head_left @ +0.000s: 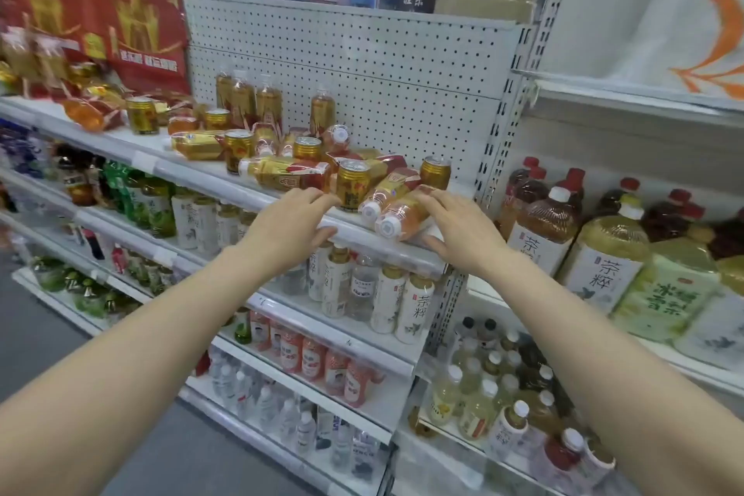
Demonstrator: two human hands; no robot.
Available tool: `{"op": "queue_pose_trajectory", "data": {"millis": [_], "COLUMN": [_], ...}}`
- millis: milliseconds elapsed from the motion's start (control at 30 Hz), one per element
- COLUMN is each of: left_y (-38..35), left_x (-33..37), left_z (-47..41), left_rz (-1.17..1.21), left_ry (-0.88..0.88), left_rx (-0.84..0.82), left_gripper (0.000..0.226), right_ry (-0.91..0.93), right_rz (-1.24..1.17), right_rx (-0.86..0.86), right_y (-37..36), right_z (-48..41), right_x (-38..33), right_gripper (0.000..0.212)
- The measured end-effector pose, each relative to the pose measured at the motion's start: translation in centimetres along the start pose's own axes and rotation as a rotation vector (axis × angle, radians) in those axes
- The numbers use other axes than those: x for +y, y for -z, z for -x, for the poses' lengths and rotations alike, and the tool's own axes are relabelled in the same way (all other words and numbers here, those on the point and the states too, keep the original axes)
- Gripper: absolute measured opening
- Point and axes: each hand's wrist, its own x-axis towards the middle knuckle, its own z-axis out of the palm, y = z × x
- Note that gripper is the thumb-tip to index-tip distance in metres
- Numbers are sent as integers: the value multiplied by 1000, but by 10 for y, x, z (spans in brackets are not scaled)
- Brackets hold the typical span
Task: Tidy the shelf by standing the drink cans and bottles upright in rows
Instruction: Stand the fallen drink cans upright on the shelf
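Your top shelf [181,172] holds the whole mess: six gold cans [239,149] standing upright, four orange bottles [269,99] upright against the pegboard [402,72], and the rest flopped in a heap I can't count. Two lying bottles [372,202] sit at the front edge on the right, long axis front-to-back, white caps toward you. Your right hand [455,230] is spread wide, fingers resting on the nearer bottle [402,215]. Your left hand [290,225] is open too, just beside the front can [353,183].
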Motion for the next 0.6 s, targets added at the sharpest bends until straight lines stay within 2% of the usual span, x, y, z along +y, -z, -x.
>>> {"op": "queue_pose_trajectory", "data": {"millis": [100,267,433,600], "left_y": [-17,-33,-44,-51], "left_x": [-6,-16,-24,-29], "left_z": [-23,-57,-94,-128], "left_rz": [28,32,51,70], "left_ry": [25,32,77,122], "left_rx": [2,-17,-23,-117], "left_gripper": [51,53,64,69], "right_ry": [29,84,50,-16], "right_rz": [-6,4,-125,-107], "right_rx": [-4,-104,-225,-146], "right_y": [-15,-28,-19,-25], "right_z": [-23,-50,-70,-97], "right_x": [9,26,46,74], "right_gripper": [71,85,73,58]}}
